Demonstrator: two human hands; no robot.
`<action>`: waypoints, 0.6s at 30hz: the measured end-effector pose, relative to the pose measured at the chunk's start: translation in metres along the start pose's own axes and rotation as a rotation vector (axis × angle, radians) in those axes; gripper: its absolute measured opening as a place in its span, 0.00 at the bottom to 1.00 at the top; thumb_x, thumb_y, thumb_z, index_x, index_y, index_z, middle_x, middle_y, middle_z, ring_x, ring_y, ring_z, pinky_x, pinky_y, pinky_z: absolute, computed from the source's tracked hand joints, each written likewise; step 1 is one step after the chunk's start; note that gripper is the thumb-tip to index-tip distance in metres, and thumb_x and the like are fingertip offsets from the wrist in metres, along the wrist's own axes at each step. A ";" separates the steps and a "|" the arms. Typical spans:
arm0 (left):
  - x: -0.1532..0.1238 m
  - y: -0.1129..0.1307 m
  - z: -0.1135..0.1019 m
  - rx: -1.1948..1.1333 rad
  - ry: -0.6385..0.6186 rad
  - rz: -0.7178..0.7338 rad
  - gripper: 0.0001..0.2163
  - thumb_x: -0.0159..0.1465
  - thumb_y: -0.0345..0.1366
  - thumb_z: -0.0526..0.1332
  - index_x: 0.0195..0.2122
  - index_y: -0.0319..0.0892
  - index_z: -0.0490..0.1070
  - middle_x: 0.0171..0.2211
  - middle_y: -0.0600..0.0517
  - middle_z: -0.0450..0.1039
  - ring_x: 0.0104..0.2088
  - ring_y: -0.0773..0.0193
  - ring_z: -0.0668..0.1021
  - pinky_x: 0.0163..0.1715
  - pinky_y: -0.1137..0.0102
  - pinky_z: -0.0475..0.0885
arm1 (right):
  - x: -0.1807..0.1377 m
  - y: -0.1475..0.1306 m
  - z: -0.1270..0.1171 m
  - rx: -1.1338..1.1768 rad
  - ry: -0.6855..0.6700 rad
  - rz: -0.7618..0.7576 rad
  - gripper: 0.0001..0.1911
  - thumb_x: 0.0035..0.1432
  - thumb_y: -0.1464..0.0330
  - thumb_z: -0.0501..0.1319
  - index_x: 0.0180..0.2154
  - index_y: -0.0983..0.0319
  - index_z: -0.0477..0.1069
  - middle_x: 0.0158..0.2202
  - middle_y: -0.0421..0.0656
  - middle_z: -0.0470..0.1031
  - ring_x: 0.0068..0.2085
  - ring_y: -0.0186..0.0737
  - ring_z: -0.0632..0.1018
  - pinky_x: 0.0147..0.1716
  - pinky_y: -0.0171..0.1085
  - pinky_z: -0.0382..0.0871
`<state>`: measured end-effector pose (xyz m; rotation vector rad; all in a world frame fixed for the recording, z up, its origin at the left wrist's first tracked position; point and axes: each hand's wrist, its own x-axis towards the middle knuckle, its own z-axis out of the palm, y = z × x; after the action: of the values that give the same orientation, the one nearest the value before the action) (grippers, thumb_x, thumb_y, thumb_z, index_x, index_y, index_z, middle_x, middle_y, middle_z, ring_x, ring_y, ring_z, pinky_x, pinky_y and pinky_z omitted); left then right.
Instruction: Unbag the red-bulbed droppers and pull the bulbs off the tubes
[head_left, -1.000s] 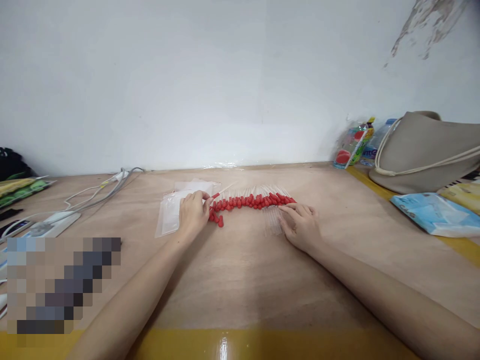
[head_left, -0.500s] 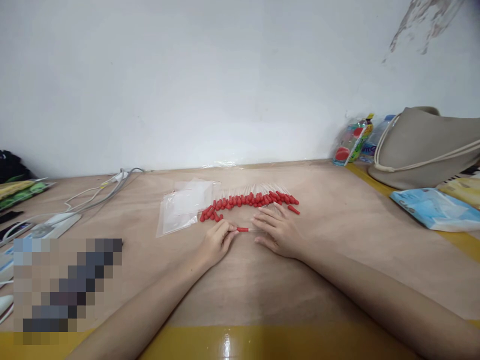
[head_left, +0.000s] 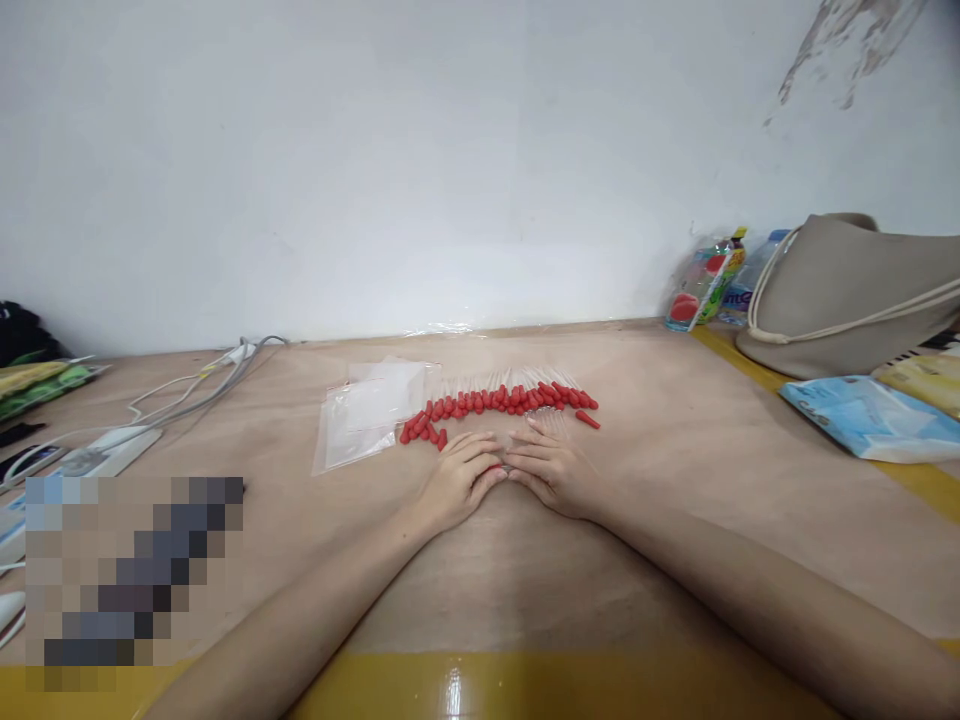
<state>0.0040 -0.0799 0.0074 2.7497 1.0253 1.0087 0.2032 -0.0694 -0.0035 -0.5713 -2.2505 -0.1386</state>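
left hand [head_left: 457, 485] mid-table, fingers curled shut over one thin clear plastic dropper with a red cap [head_left: 496, 467], only a red sliver peeking out | right hand [head_left: 555, 475] meets it fingertip to fingertip, fingers laid flat, can't tell if I'm gripping anything | long row of red-capped droppers [head_left: 510, 402] just at 12 o'clock | clear plastic bags [head_left: 360, 420] at 10 o'clock

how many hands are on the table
2. The left hand lies on the table just in front of the row of red-capped droppers; the right hand lies beside it, their fingertips meeting. No other hand is in view.
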 end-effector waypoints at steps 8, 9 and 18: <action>-0.003 0.006 -0.008 0.008 -0.151 -0.033 0.10 0.65 0.35 0.49 0.38 0.43 0.70 0.44 0.49 0.72 0.54 0.61 0.67 0.57 0.57 0.56 | -0.004 -0.004 0.000 0.022 -0.019 -0.010 0.10 0.58 0.71 0.53 0.39 0.59 0.71 0.40 0.40 0.76 0.49 0.39 0.72 0.57 0.49 0.57; -0.004 0.007 -0.009 0.006 -0.164 -0.035 0.11 0.65 0.35 0.49 0.38 0.43 0.70 0.45 0.49 0.72 0.54 0.61 0.67 0.57 0.56 0.55 | -0.004 -0.004 0.000 0.024 -0.017 -0.018 0.10 0.58 0.71 0.53 0.39 0.59 0.71 0.40 0.40 0.76 0.49 0.38 0.72 0.57 0.49 0.57; -0.005 0.011 -0.013 -0.023 -0.230 -0.023 0.10 0.65 0.34 0.48 0.39 0.43 0.69 0.47 0.50 0.71 0.56 0.62 0.65 0.60 0.57 0.51 | -0.008 -0.005 -0.001 0.054 -0.038 -0.052 0.10 0.59 0.71 0.53 0.41 0.61 0.70 0.42 0.44 0.76 0.47 0.36 0.73 0.54 0.43 0.63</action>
<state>0.0001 -0.0940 0.0172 2.7459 0.9998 0.6766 0.2065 -0.0769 -0.0084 -0.4912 -2.2992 -0.0937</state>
